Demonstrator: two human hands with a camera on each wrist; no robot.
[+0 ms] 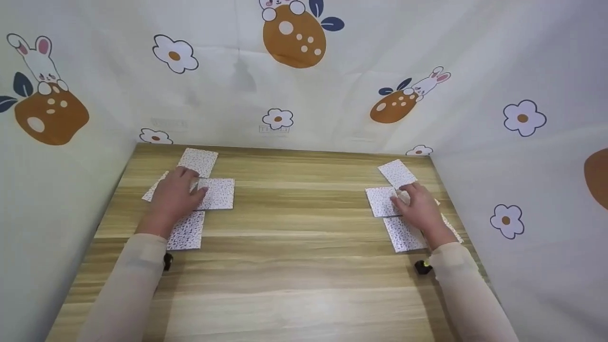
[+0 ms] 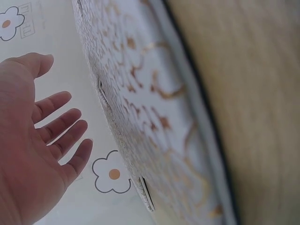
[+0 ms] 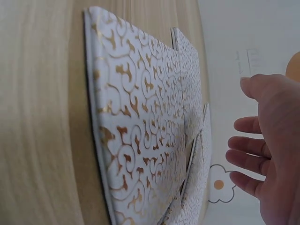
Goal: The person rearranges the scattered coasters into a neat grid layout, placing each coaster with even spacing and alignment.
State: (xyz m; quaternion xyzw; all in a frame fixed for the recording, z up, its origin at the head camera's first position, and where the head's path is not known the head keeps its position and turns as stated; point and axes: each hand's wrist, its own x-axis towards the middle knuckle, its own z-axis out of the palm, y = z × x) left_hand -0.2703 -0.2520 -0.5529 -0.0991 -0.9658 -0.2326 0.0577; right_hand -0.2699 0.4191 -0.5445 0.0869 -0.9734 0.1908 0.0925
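Observation:
Thin white square coaster-like pieces with a gold-brown scroll pattern lie in two clusters. My left hand (image 1: 174, 195) hovers over the left cluster, among its back piece (image 1: 199, 161), right piece (image 1: 219, 194), front piece (image 1: 186, 232) and a mostly covered left piece (image 1: 154, 189). Over the right cluster is my right hand (image 1: 422, 206), beside a back piece (image 1: 396, 172), a left piece (image 1: 380, 202) and a front piece (image 1: 403, 234). Further pieces there are partly hidden by the hand. Both wrist views show loosely bent fingers, apart from the patterned pieces (image 2: 136, 89) (image 3: 140, 112), holding nothing.
The clusters lie near the left and right edges of a wood-grain table (image 1: 294, 228). Pale cloth (image 1: 332, 95) printed with rabbits and flowers hangs behind and along both sides. Small black objects (image 1: 422, 267) show beneath the wrists.

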